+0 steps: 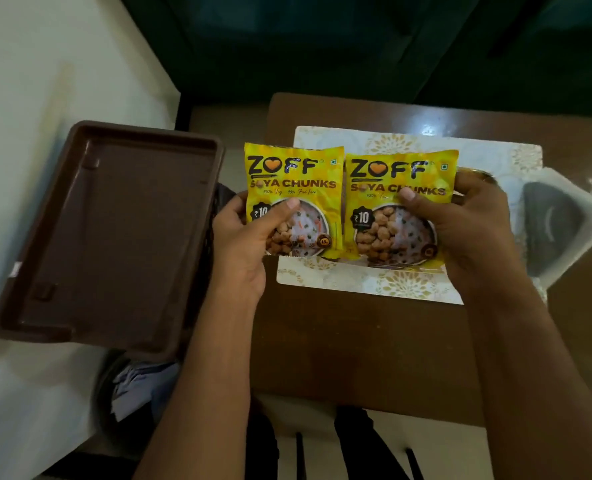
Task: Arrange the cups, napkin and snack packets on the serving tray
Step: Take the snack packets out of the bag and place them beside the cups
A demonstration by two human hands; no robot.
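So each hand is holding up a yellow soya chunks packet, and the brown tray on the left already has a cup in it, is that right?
Not quite. The head view shows the brown tray with nothing in it. The rest holds: the left hand and right hand each hold a yellow packet, the left packet and the right packet.

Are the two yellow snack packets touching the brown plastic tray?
Apart. The head view shows both yellow snack packets held over the patterned mat, with a gap to the brown plastic tray.
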